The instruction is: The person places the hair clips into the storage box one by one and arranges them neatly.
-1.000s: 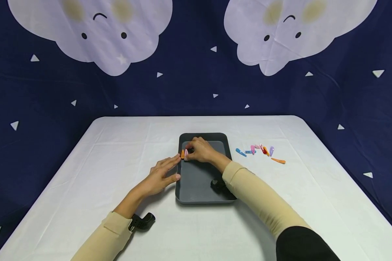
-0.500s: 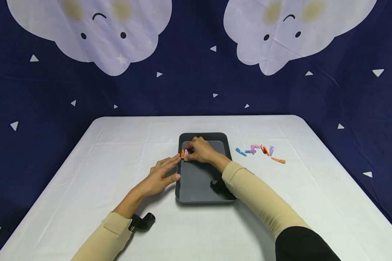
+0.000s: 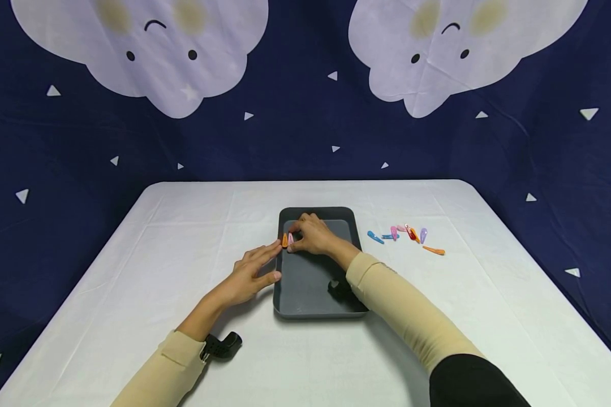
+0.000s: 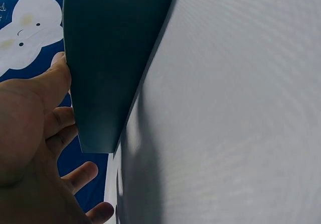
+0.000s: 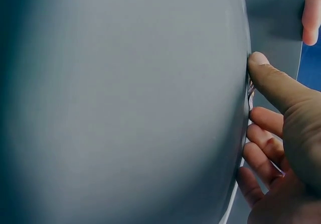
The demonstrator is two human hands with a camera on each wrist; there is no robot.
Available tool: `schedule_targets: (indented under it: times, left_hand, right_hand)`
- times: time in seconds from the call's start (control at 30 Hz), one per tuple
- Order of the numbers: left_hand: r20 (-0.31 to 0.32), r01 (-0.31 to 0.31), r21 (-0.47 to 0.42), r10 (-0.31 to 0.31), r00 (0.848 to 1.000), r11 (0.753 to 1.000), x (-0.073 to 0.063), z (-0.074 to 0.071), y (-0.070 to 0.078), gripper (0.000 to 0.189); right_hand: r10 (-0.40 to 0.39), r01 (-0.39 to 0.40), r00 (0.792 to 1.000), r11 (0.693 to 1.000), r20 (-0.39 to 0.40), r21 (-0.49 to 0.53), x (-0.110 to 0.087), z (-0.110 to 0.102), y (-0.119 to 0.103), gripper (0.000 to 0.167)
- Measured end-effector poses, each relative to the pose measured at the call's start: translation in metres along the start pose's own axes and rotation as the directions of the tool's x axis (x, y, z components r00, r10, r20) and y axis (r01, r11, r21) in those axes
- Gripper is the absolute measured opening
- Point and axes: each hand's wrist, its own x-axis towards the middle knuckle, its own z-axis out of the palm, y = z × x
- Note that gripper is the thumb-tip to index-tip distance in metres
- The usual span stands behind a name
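Currently your left hand (image 3: pixel 246 277) is relaxed, fingers outstretched against the left side of the tray (image 3: pixel 305 288), grasping nothing. Inside that edge lies an orange clip (image 3: pixel 284 241), with a pink clip (image 3: pixel 291 239) just beside it. Your right hand (image 3: pixel 313 234), over the tray, pinches the pink clip. Farther right, loose clips (image 3: pixel 394 233) lie scattered on the table (image 3: pixel 489 299).

Beige sleeves (image 3: pixel 404 305), black wrist cameras (image 3: pixel 226 346)
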Motion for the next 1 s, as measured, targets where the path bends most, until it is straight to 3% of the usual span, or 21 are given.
schedule_targets:
  times: [0.53,1.0]
  left_hand:
    - [0.003,-0.004,0.000,0.004,1.000,1.000,0.000,-0.001,0.000,0.061]
    - [0.000,0.006,0.003,-0.006,1.000,1.000,-0.001,-0.001,0.001,0.061]
  right_hand:
    - [-0.007,0.007,1.000,1.000,0.006,0.014,0.000,-0.002,0.001,0.058]
    - [0.031,-0.028,0.999,0.993,-0.027,0.118,-0.008,-0.017,0.002,0.054]
